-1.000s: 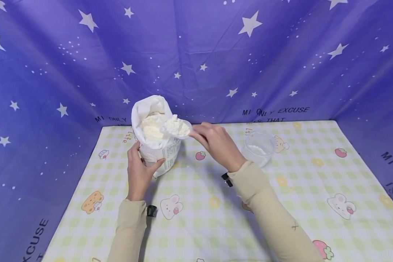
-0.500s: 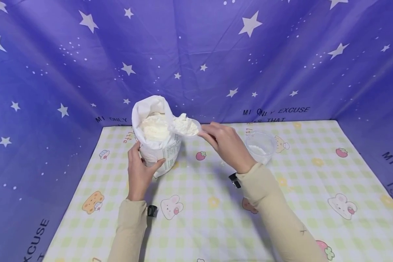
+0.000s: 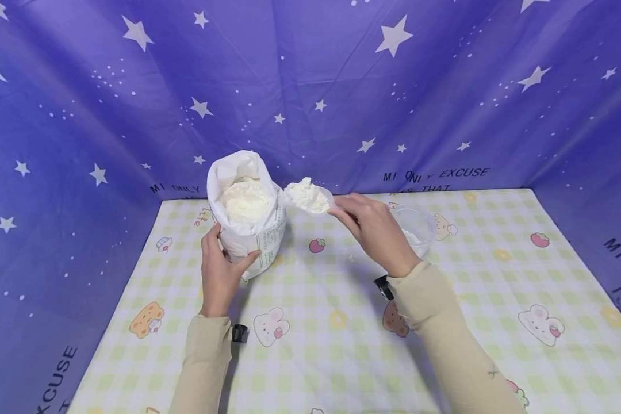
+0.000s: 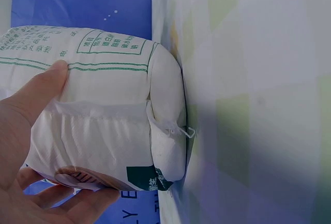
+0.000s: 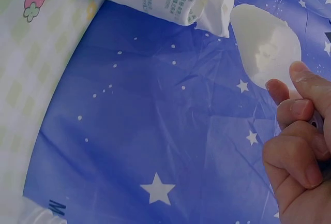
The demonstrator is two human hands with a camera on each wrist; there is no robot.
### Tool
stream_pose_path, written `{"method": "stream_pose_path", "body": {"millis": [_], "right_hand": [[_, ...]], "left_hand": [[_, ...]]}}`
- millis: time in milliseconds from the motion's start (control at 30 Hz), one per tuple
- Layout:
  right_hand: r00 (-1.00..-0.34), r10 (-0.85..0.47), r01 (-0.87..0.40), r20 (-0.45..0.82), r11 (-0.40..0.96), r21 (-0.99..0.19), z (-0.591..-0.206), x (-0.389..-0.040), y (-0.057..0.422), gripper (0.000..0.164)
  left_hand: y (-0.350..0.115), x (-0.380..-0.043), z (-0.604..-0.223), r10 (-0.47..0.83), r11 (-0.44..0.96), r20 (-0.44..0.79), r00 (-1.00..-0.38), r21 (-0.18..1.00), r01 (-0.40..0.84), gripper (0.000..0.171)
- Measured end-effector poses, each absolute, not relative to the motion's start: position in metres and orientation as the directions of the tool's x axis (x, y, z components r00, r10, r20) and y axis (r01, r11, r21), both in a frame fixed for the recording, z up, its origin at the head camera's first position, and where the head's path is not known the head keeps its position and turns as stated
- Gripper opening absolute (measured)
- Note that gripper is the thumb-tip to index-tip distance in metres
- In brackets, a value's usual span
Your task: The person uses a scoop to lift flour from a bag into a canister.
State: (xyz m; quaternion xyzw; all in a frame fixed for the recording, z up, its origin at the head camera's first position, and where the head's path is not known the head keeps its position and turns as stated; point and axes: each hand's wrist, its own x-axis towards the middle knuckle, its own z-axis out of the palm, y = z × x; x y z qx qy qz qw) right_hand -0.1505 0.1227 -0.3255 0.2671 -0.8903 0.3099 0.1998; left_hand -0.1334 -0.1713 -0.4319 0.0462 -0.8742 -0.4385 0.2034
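An open white bag of flour point(image 3: 245, 224) stands on the table, its top gaping and pale powder showing inside. My left hand point(image 3: 222, 273) holds the bag low on its near side, thumb across the front and fingers round the far side, as the left wrist view shows. My right hand point(image 3: 375, 233) grips the handle of a clear plastic scoop point(image 5: 266, 48). A heap of flour point(image 3: 310, 196) fills the scoop, which hangs just right of the bag's mouth. Behind the right hand stands a clear round tub point(image 3: 421, 227) with some white powder in it, partly hidden.
A checked tablecloth point(image 3: 300, 356) with cartoon prints covers the table. A blue star-patterned curtain point(image 3: 310, 69) rises along the table's back edge and both sides. A little spilled powder seems to lie between the bag and the tub.
My right hand has moved the loaded scoop to the right, from over the bag's rim to beside it. The left hand and the bag have stayed put.
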Motion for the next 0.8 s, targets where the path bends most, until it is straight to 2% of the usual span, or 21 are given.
{"method": "stream_pose_path", "body": {"millis": [800], "right_hand": [[-0.793, -0.285, -0.556, 0.539, 0.702, -0.446, -0.330, -0.147, 0.158, 0.028]], "left_hand": [[-0.171, -0.134, -0.431, -0.255, 0.607, 0.311, -0.915, 0.789, 0.099, 0.097]]}}
